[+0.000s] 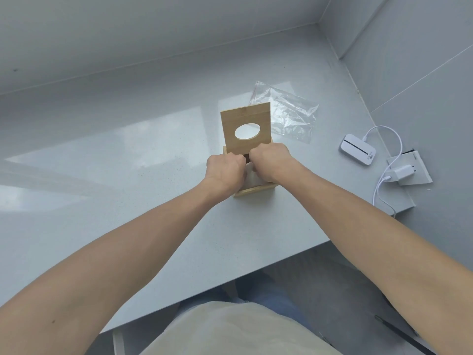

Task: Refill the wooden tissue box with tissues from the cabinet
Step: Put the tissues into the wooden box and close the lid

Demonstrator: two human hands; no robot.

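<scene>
The wooden tissue box (256,189) is set on the grey counter (128,162). Its lid (245,116) with the round hole is stood up at the back. Both hands are pushed into the open top. The left hand (225,170) and right hand (272,162) are curled shut, fingers hidden, on white tissues (252,175). A clear plastic bag (289,111) is seen just behind.

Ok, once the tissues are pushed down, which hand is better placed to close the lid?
Probably the right hand. It sits directly below the upright lid, at its hinged edge, while the left hand is lower, over the wooden tissue box. The difference is small.
</scene>
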